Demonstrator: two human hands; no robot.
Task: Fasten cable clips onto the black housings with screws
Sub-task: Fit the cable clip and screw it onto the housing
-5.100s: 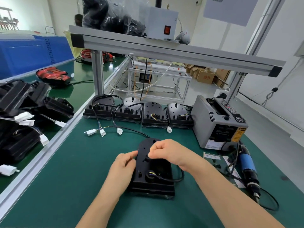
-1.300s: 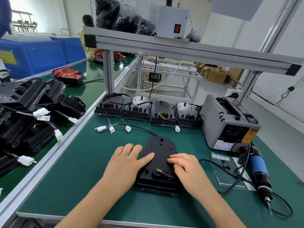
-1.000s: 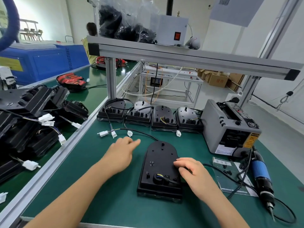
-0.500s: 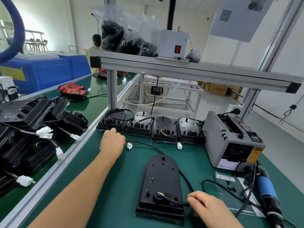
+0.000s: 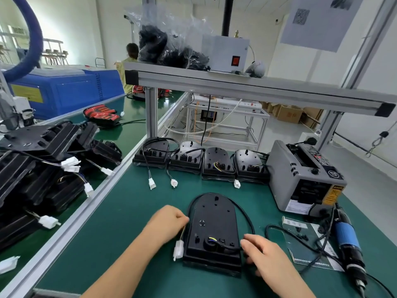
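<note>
From the head camera, the black housing (image 5: pixel 213 231) lies flat on the green mat (image 5: pixel 120 222), near the front edge and between the two hands. It is a long plate with a rounded far end and a square near end, and a few small holes run down its middle. A round grommet near the square end shows yellow and blue wires. Its cable (image 5: pixel 247 214) leaves there, loops up the right side, goes over the rounded top and runs down the left side.

The left hand (image 5: pixel 169 224) is curled around that cable just beside the housing's left edge, and the white connector (image 5: pixel 178 251) dangles below the fist. The right hand (image 5: pixel 264 252) sits at the lower right corner with bent fingers, but I cannot tell whether they pinch the cable or only touch it.

Open mat stretches left to the aluminium rail (image 5: pixel 86 211). Behind, a row of four housings (image 5: pixel 217 164) lines the back. To the right stand a grey tape dispenser (image 5: pixel 300 179), a sheet (image 5: pixel 318 252) carrying small black parts, and a blue screwdriver (image 5: pixel 348 239).
</note>
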